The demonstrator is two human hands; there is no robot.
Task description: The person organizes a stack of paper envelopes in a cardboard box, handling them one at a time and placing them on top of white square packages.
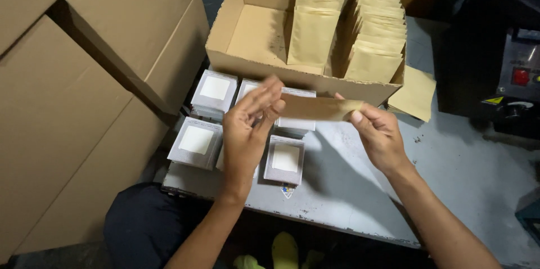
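While stacks of grey square packets with white centres (197, 141) lie leftmost on the grey table (450, 173), the left hand (247, 128) pinches one end of a flat tan kraft-paper pouch (318, 107); the right hand (378, 131) grips the other end, before an open cardboard box (247, 27). It looks light and bendable, best held by its edges.

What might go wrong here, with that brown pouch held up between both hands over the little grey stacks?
The brown pouch is pinched only at its ends by the left hand and right hand, so it might slip or crease. The grey stacks sit near the table edge; a bump may knock them off.
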